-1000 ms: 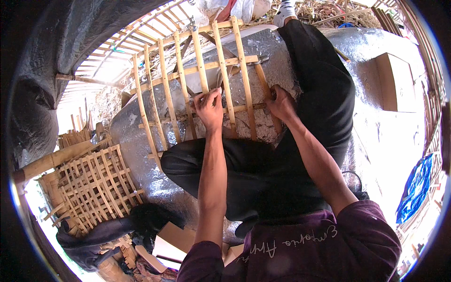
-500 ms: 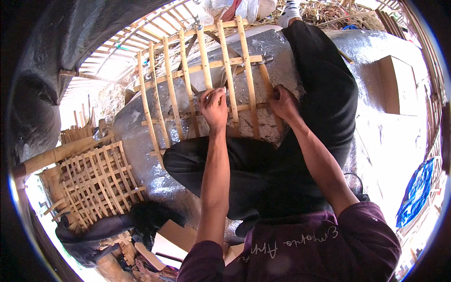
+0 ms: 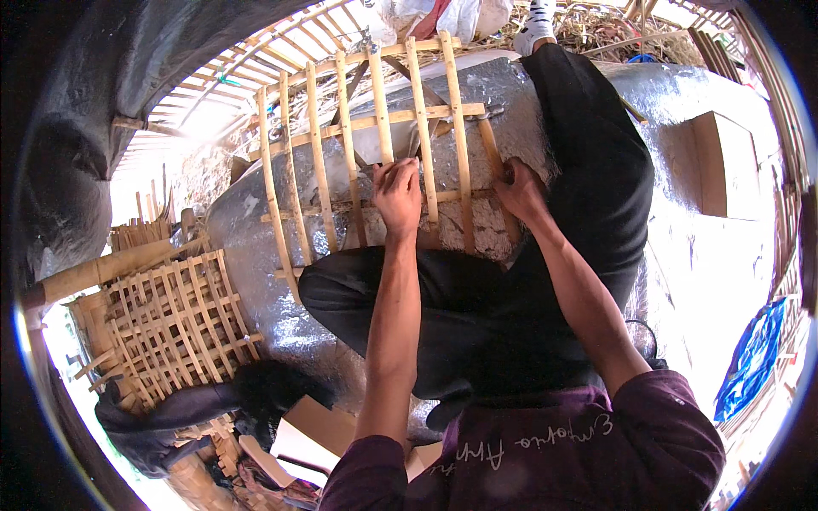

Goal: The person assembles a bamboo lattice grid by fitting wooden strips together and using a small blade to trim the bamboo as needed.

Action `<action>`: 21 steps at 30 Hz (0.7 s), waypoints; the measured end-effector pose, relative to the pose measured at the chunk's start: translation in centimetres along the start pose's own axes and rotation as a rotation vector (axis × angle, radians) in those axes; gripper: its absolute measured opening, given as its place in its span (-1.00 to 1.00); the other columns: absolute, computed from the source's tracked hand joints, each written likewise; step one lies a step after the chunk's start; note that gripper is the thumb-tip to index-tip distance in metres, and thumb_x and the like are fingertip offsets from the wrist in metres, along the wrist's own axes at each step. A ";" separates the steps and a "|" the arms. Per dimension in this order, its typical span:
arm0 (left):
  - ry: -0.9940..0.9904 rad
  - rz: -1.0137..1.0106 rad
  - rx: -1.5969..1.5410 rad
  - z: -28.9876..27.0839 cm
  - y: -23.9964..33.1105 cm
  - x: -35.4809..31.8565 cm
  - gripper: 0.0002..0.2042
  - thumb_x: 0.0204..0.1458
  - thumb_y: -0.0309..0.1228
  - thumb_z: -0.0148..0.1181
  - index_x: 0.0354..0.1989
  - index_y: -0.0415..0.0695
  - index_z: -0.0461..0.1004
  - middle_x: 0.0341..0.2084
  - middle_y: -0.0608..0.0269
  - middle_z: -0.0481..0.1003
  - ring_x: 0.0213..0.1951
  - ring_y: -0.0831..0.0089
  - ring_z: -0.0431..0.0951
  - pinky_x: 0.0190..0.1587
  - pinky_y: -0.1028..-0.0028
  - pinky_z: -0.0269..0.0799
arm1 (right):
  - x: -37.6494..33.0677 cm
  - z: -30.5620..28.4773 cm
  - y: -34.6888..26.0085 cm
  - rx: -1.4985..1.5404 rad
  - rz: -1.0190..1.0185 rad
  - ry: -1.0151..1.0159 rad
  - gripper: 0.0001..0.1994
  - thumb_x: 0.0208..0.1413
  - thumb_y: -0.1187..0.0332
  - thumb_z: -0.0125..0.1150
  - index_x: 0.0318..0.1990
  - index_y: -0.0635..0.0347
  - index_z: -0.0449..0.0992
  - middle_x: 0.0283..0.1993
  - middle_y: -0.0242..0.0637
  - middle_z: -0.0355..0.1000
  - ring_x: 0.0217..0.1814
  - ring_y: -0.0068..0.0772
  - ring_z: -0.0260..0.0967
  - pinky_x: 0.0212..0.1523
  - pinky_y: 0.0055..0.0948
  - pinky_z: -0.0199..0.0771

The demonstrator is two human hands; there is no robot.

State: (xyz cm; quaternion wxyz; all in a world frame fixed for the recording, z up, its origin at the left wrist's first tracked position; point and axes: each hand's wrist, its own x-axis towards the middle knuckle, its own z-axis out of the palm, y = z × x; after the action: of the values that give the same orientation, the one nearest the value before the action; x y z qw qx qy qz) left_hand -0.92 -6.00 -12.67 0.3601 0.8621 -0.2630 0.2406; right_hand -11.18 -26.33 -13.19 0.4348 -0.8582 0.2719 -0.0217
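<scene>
A lattice of bamboo strips (image 3: 358,145) lies across my lap on a silver sheet (image 3: 256,255). My left hand (image 3: 398,194) pinches an upright strip near the lattice's lower middle. At the lattice's right edge, my right hand (image 3: 520,189) grips the outermost slanted strip (image 3: 492,153). My legs in black trousers (image 3: 579,196) stretch out under and beside the work.
A stack of finished bamboo lattices (image 3: 175,319) sits at the left beside a thick bamboo pole (image 3: 102,268). Cardboard boxes (image 3: 724,162) stand at the right and another by my knee (image 3: 298,434). A blue cloth (image 3: 754,362) hangs at the far right.
Both hands stay on the lattice; the left hand has shifted slightly along its strip while the right keeps hold of the edge strip.
</scene>
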 end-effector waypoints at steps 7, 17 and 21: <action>-0.051 -0.076 -0.034 0.1 -0.7 -0.4 -0.92 -0.07 -0.54 0.23 -0.41 -0.08 0.49 -0.36 0.34 0.58 -0.23 0.27 0.52 0.05 0.05 0.32 | 0.1 0.7 0.4 0.010 -0.024 0.025 -0.69 -0.10 0.35 0.20 -0.18 0.31 0.46 -0.23 0.08 0.47 -0.14 -0.04 0.46 -0.14 -0.23 0.41; -0.033 -0.082 -0.069 0.0 -0.7 -0.3 -0.92 -0.07 -0.56 0.22 -0.40 -0.10 0.49 -0.38 0.32 0.58 -0.25 0.27 0.53 0.04 0.07 0.34 | -0.1 0.0 -0.3 -0.106 -0.013 -0.013 -0.64 -0.07 0.31 0.20 -0.10 0.27 0.43 -0.16 0.06 0.47 -0.08 0.01 0.44 -0.10 -0.23 0.42; -0.037 -0.095 -0.059 0.2 -0.8 -0.4 -0.92 -0.05 -0.55 0.21 -0.39 -0.10 0.49 -0.37 0.32 0.57 -0.25 0.25 0.54 0.08 0.02 0.30 | -0.2 0.0 -0.6 -0.083 0.002 -0.021 -0.64 -0.06 0.28 0.20 -0.09 0.25 0.44 -0.16 0.04 0.47 -0.08 0.01 0.44 -0.09 -0.21 0.42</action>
State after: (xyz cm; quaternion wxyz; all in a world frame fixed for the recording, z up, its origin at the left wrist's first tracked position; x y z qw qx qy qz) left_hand -0.68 -5.55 -13.39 0.3915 0.8669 -0.2356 0.1992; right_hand -11.05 -25.95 -12.72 0.4018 -0.8753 0.2690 -0.0010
